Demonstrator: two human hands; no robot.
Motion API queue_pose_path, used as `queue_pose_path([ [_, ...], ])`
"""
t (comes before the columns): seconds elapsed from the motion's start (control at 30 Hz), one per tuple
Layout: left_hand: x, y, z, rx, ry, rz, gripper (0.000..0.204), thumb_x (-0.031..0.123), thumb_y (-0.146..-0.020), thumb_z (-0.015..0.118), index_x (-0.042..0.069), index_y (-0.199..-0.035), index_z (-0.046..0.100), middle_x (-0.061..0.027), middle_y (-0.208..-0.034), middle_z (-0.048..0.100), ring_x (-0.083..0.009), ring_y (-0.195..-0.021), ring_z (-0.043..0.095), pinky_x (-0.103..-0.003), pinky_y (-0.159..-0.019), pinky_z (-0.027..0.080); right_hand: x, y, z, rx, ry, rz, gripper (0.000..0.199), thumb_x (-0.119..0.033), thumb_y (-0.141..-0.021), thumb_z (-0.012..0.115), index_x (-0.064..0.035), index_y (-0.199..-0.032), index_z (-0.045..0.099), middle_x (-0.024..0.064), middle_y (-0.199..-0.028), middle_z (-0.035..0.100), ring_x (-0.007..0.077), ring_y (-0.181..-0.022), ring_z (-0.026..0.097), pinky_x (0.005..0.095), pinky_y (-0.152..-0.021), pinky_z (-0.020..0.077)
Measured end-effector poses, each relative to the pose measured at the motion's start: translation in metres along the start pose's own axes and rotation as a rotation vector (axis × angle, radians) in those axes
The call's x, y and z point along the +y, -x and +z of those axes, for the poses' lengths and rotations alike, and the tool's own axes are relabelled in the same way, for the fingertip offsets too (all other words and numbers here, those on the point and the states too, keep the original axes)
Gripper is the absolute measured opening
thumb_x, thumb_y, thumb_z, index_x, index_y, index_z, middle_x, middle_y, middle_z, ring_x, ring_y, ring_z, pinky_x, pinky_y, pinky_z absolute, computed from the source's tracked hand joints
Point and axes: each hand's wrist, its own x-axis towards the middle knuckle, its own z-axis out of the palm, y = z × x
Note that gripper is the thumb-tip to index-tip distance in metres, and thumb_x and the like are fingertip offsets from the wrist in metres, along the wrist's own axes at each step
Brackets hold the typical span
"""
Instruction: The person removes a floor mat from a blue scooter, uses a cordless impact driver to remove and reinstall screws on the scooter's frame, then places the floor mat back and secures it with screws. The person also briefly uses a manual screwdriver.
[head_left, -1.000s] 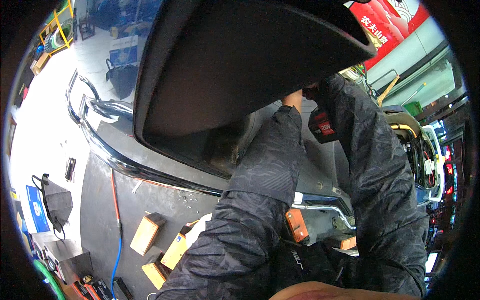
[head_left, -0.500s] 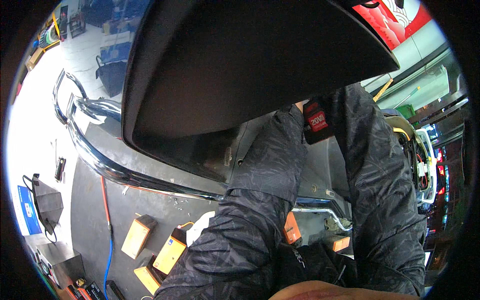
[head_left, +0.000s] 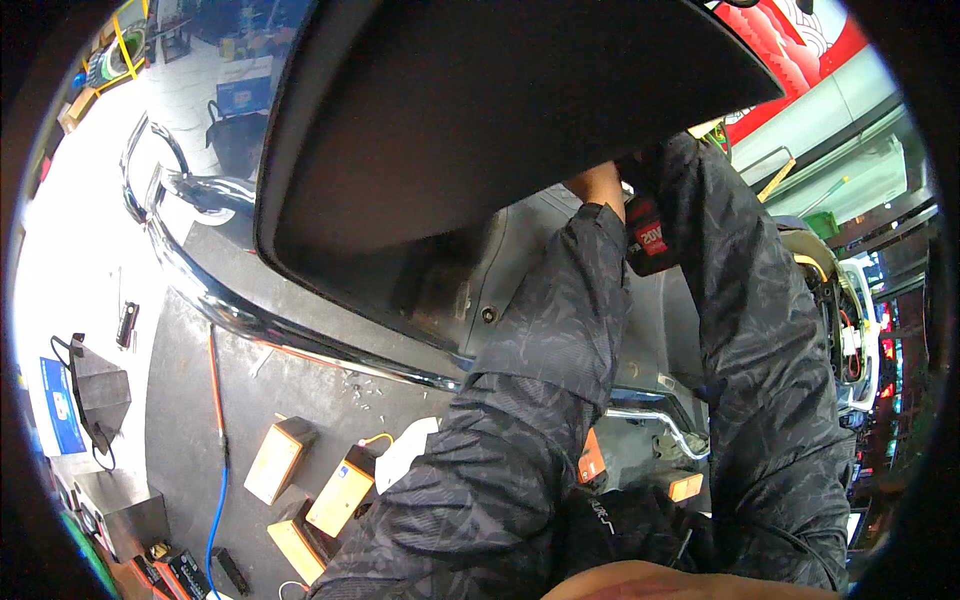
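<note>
Both arms in dark patterned sleeves reached up and far from the lower edge. Left hand (head_left: 598,188) showed only at the bare wrist and heel, fingers hidden, grip unclear. Right forearm rose just right of it, near vertical; right hand hidden from view.

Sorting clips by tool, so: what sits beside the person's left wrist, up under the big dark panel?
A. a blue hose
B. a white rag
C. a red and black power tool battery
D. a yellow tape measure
C: a red and black battery pack shows right beside the left sleeve cuff, under the dark panel.
</note>
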Motion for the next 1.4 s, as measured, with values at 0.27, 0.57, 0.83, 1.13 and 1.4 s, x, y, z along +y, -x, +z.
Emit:
queue_pose_path([
  [0.27,-0.053,-0.036,0.027,0.15,0.372,0.063,0.062,0.047,-0.102,0.051,-0.012,-0.118,0.065,-0.0278,-0.115,0.071,-0.0369,-0.103,0.071,-0.044,-0.089,0.054,-0.038,0.088,0.011,0.232,-0.036,0.077,0.031,-0.023,-0.089,0.058,0.0017,-0.104,0.07,0.0162,-0.093,0.072,0.0264,-0.073,0.069,0.0424,-0.062,0.0557],
  [0.57,-0.057,0.024,0.086,-0.111,0.242,-0.041,0.061,0.044,-0.102,0.052,-0.014,-0.119,0.059,-0.0309,-0.129,0.059,-0.0458,-0.114,0.061,-0.048,-0.1,0.047,-0.003,0.202,0.0,0.317,-0.541,0.262,0.027,-0.025,-0.093,0.062,-0.0009,-0.106,0.066,0.0149,-0.094,0.071,0.023,-0.069,0.069,0.0378,-0.058,0.0576],
  [0.83,-0.126,0.097,0.14,-0.333,0.29,-0.307,0.07,0.047,-0.1,0.057,-0.018,-0.127,0.055,-0.0338,-0.134,0.056,-0.0468,-0.125,0.055,-0.047,-0.108,0.042,0.1,0.237,0.019,0.397,-0.698,0.556,0.026,-0.028,-0.091,0.069,-0.0053,-0.104,0.067,0.0108,-0.088,0.072,0.0216,-0.061,0.066,0.0382,-0.052,0.0544],
  [1.13,-0.147,0.078,0.131,-0.28,0.206,-0.277,0.063,0.042,-0.097,0.06,-0.016,-0.123,0.058,-0.0302,-0.132,0.057,-0.0446,-0.124,0.056,-0.046,-0.108,0.043,0.11,0.21,0.034,0.341,-0.801,0.496,0.022,-0.027,-0.094,0.066,-0.0056,-0.1,0.067,0.0103,-0.085,0.072,0.0197,-0.057,0.062,0.0365,-0.053,0.0536],
  [1.4,-0.148,0.063,0.136,-0.478,-0.022,-0.295,0.08,0.04,-0.096,0.055,-0.02,-0.145,0.037,-0.0373,-0.159,0.031,-0.0467,-0.149,0.033,-0.045,-0.123,0.029,0.149,0.177,0.011,0.201,-0.864,0.463,0.024,-0.028,-0.097,0.059,-0.0072,-0.087,0.064,0.0069,-0.07,0.067,0.0185,-0.05,0.06,0.0332,-0.048,0.0517],
])
